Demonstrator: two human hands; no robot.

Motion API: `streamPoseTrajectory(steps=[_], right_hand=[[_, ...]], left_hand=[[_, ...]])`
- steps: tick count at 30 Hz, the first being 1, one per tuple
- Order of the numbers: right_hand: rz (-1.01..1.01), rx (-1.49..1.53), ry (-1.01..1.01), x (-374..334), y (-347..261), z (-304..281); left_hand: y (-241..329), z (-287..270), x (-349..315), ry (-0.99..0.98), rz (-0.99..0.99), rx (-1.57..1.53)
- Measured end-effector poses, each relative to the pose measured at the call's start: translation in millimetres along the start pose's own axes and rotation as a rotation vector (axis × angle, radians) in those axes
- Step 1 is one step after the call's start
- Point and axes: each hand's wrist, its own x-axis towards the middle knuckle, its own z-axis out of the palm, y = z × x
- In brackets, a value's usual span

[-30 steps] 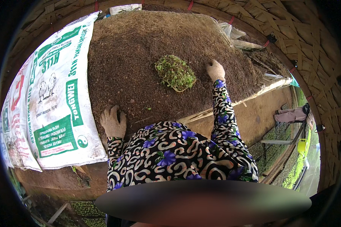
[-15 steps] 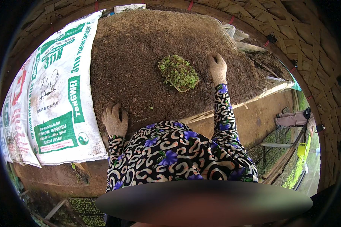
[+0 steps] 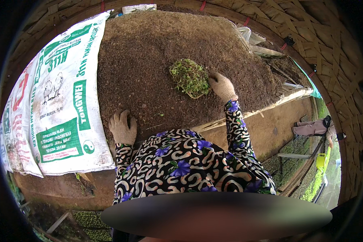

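Note:
A clump of small green seedlings lies in a shallow, thin-rimmed holder on the dark soil bed. My right hand, in a tan knitted glove, is at the right edge of the clump. Its fingers are curled together with the tips against the leaves; whatever they pinch is hidden. Wearing a matching glove, my left hand rests on the near left part of the soil with fingers apart, holding nothing. One loose little seedling lies on the soil to its right.
White printed sacks cover the bed's left side. A pale wooden edge borders the bed at the near right. Beyond it, another person stands by raised racks of green seedlings. A woven brim arches across the top.
My right hand has moved left and slightly nearer to me, from bare soil to the seedlings' right edge. My left hand has stayed in place.

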Motion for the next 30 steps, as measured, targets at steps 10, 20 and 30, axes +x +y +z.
streamPoseTrajectory(steps=[10,20,30], right_hand=[[0.031,0.119,0.147,-0.4,31.5,32.0],[0.198,0.061,0.264,-7.8,123.5,5.5],[0.277,-0.268,0.48,-26.4,71.3,-49.0]], left_hand=[[-1.8,0.6,-0.1,0.044,0.046,-0.023],[-3.1,2.1,-1.5,0.062,0.046,-0.048],[-3.8,2.7,-1.2,0.07,0.065,-0.007]])
